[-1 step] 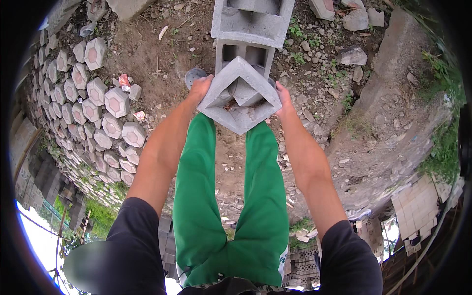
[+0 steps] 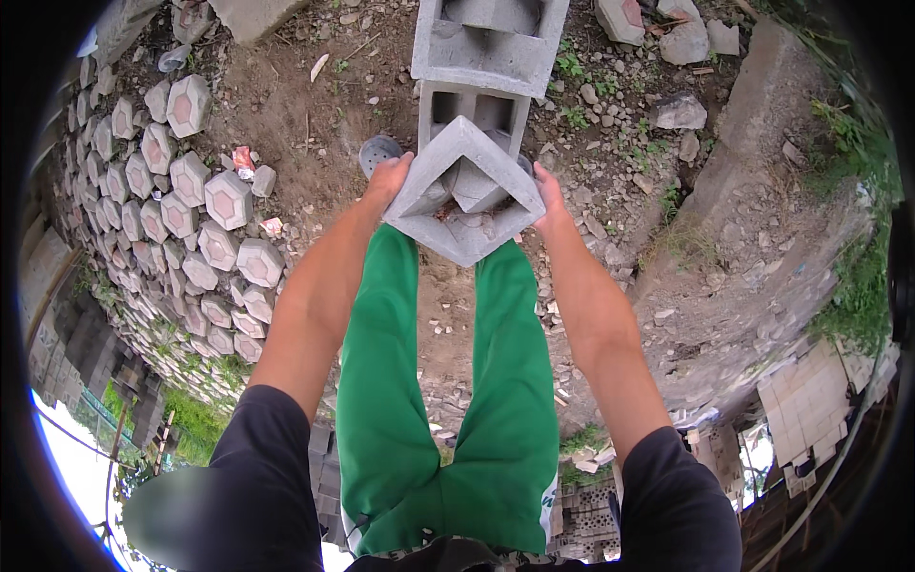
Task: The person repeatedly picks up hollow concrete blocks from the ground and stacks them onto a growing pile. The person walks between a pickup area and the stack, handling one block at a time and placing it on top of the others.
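You hold a grey hollow block (image 2: pixel 465 195) in front of you, over your green trousers (image 2: pixel 448 381), turned so one corner points toward you like a diamond. Your left hand (image 2: pixel 386 181) presses on its left edge and your right hand (image 2: pixel 550 195) on its right edge; both grips are clamped on the block, but most of your fingers are hidden behind the concrete, so you see only the backs of the hands and the thumbs. The inside of the block is partly in shadow and its far side is not visible. Just beyond it lies a stack of larger grey blocks (image 2: pixel 491 48), cut off by the top rim. A dark round thing (image 2: pixel 378 153) shows on the soil beside your left hand; it is half covered and hard to identify. At your left, a curved row of hexagon pavers (image 2: pixel 205 205) with reddish faces runs along the ground. Among them lies a small crumpled red and white wrapper (image 2: pixel 242 158), too small to read. At your right are loose stones (image 2: pixel 679 112) and grass (image 2: pixel 863 276). Your feet are hidden under the block.
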